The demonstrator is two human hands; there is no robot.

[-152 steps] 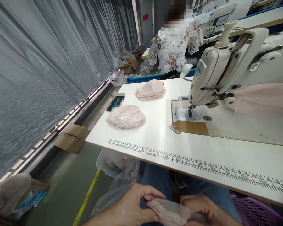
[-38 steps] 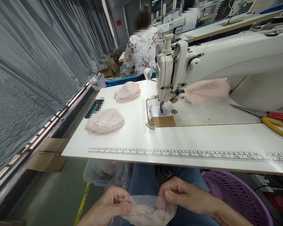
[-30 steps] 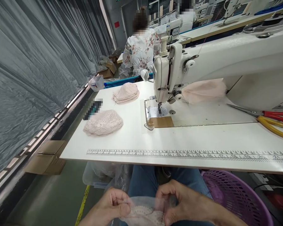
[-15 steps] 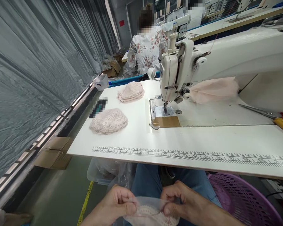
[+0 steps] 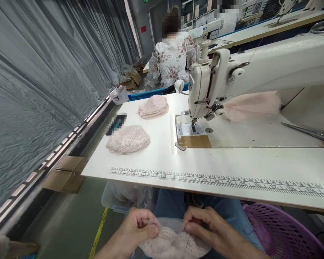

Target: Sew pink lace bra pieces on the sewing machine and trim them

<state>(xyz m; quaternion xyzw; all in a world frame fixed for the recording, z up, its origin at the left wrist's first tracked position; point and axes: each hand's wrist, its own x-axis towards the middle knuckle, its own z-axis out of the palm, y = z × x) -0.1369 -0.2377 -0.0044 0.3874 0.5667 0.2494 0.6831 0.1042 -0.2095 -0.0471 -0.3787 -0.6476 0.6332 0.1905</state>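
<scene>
Low in the view, over my lap, both hands pinch a pale pink lace piece (image 5: 172, 241) with a sheer lining. My left hand (image 5: 136, 230) grips its left edge between thumb and fingers. My right hand (image 5: 205, 226) pinches the right edge. The piece sags between them, below the front edge of the white sewing table (image 5: 232, 165). On the table lie a lace stack (image 5: 128, 139) near the left side and a second pink stack (image 5: 153, 106) further back. A white sewing machine (image 5: 213, 86) stands at the right.
A printed ruler (image 5: 218, 178) runs along the table's front edge. Scissors with a yellow handle (image 5: 313, 136) lie at the far right. A purple basket (image 5: 283, 233) sits beside my right knee. Cardboard boxes (image 5: 66, 174) and grey plastic sheeting line the left. Another person (image 5: 174, 57) sits ahead.
My hands have kept their pinch on the lace piece and drawn it up a little, so more lace shows between them. The view has shifted slightly leftward.
</scene>
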